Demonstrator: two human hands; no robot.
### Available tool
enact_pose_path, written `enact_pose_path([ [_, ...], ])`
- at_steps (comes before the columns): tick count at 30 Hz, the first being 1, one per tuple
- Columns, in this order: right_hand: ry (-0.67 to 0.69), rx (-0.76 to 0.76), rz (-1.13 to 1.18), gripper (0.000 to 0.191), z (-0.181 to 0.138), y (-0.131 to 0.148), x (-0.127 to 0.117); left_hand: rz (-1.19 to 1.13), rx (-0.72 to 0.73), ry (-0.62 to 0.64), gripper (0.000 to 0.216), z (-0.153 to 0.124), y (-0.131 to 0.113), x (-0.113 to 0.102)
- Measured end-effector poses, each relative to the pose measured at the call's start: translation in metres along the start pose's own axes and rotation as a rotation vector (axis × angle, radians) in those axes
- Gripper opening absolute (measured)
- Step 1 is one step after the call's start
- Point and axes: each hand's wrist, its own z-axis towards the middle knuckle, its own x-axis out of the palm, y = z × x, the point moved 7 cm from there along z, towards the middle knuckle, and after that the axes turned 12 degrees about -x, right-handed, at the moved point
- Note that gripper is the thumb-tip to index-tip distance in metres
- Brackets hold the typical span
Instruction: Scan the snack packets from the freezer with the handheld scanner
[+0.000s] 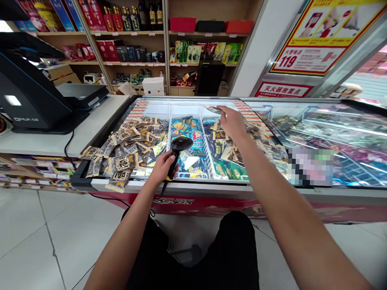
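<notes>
Over the freezer's front (217, 187) our left hand (162, 167) grips a scanner (181, 143); farther back, our right hand (231, 121) pinches a packet (213, 109)

A black handheld scanner (178, 150) with yellow trim is tilting upward in the left hand (164, 166), its rounded head facing away and its cord (164, 188) trailing down. A small flat packet (213, 109), partly hidden, is protruding from the right hand (232, 121). Tan-and-dark packets (122, 152) are lying heaped across the left freezer top (217, 188), some overlapping its front edge; more packets (264, 141) are lying scattered around the right forearm.
</notes>
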Motion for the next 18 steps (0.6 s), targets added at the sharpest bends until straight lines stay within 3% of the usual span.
enact_pose_path([
  [4, 0.29, 0.061, -0.356, 0.056, 0.015, -0.052, -0.025, 0.003, -0.014, -0.005, 0.066, 0.0, 0.001, 0.0],
  [9, 0.616, 0.182, -0.449, 0.049, 0.007, -0.082, -0.008, -0.023, -0.002, -0.021, 0.063, -0.003, 0.0, -0.001],
  [14, 0.617, 0.228, -0.519, 0.056, 0.013, -0.073, -0.009, -0.03, -0.014, -0.036, 0.062, -0.002, 0.0, -0.002],
  [18, 0.5, 0.1, -0.538, 0.06, 0.027, -0.034, -0.009, -0.029, 0.011, -0.012, 0.062, -0.001, -0.001, -0.001],
])
